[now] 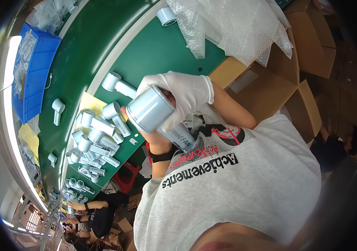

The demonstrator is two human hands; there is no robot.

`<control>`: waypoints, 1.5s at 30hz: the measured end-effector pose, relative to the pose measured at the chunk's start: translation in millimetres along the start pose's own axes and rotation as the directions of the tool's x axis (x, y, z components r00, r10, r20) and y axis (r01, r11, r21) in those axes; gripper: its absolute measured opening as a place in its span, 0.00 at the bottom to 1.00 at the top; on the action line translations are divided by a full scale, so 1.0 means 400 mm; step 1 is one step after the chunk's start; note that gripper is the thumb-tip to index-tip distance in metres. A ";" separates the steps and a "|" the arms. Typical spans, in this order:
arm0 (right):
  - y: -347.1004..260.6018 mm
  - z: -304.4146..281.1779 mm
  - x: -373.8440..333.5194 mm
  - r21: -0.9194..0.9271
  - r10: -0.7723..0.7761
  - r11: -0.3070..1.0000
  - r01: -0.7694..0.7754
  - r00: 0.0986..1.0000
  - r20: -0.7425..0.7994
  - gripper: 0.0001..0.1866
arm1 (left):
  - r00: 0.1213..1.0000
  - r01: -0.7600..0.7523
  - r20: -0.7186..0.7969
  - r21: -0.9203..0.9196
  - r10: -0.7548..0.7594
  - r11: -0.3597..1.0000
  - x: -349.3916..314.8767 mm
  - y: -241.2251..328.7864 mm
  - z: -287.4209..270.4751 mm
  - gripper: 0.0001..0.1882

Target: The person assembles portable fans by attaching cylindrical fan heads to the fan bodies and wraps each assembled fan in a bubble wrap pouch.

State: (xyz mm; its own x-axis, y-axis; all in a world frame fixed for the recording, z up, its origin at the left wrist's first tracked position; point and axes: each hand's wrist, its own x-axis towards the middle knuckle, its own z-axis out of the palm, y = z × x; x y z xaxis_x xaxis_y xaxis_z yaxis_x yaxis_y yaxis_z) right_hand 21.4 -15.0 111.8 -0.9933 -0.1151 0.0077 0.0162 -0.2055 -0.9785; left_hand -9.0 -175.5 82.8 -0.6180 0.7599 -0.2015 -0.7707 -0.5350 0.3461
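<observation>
At ten o'clock in the view, a blue crate (pixel 40 77) full of clear plastic bags stands at the far side of a curving green worktable (pixel 161 52). Near nine o'clock a lone small fan (pixel 57 111) lies on the surface. Between eight and nine, a heap of pale blue fans (pixel 96 137) is jumbled partly over yellow paper (pixel 91 102). At seven, a co-worker in dark clothing (pixel 102 217) reaches toward the table. Just left of centre, a pale blue handheld fan (pixel 150 110) is held up above the table edge, its round head toward ten o'clock, its handle slanting toward four. The left hand (pixel 155 141), bare and partly hidden behind the fan, supports it from below, closed against it. At twelve o'clock sits another fan head (pixel 166 16). The right hand (pixel 189 93), in a white glove, curls around the fan's head and handle. Bubble wrap (pixel 237 25) spreads at one o'clock; an open cardboard box (pixel 276 85) stands between two and three. The wearer's grey printed T-shirt (pixel 245 180) fills four to six.
</observation>
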 end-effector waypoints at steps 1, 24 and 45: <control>0.006 -0.006 0.000 -0.114 0.062 0.992 -0.058 0.997 0.036 0.23 | 1.000 -0.001 -0.004 0.000 0.001 1.000 0.003 0.004 0.012 0.29; 0.077 0.102 -0.086 -0.123 0.040 0.981 -0.153 0.771 -0.636 0.29 | 0.968 -0.112 -0.120 0.582 0.221 0.806 0.241 -0.013 0.056 0.30; 0.100 0.078 -0.194 0.802 0.326 0.472 0.367 0.772 -0.545 0.22 | 0.946 -0.186 0.274 0.894 0.170 -0.407 0.447 -0.284 -0.254 0.16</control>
State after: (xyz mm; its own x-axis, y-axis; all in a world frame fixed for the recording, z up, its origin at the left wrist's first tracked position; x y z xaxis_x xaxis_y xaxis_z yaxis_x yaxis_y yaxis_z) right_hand 102.7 -44.4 78.6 -0.8241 0.3738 -0.4256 -0.2651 -0.9185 -0.2934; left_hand -47.6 -16.4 -85.6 -0.6734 0.7296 0.1195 0.5673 0.4063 0.7163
